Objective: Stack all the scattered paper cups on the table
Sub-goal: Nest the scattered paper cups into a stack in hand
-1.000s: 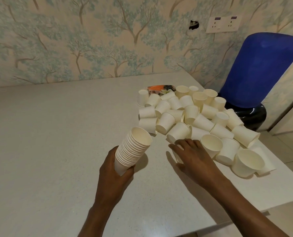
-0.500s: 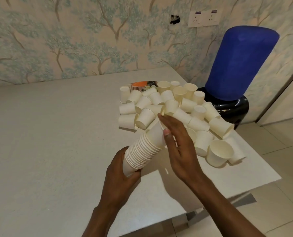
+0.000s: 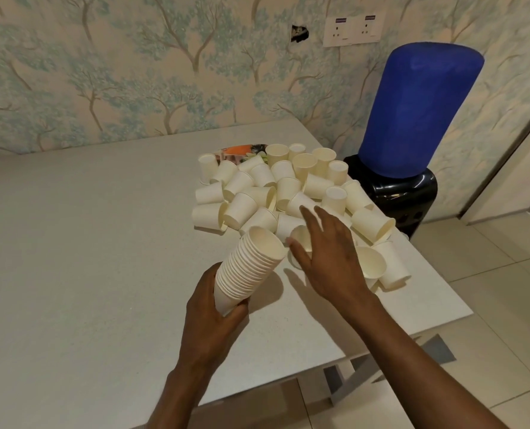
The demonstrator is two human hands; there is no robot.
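Even indoor light, soft shadows, wide-angle warping.

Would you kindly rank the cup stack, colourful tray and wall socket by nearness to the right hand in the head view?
1. cup stack, just left of the right hand
2. colourful tray, behind loose cups
3. wall socket, far wall

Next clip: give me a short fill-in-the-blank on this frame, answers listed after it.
1. The hand gripping the stack of cups is the person's ___ one.
2. The loose cups lie in a heap on the ___.
3. The cover standing on the black water dispenser is ___ in colour.
4. The other hand, reaching over the loose cups, is the ___ one.

Missing words: left; table; blue; right.
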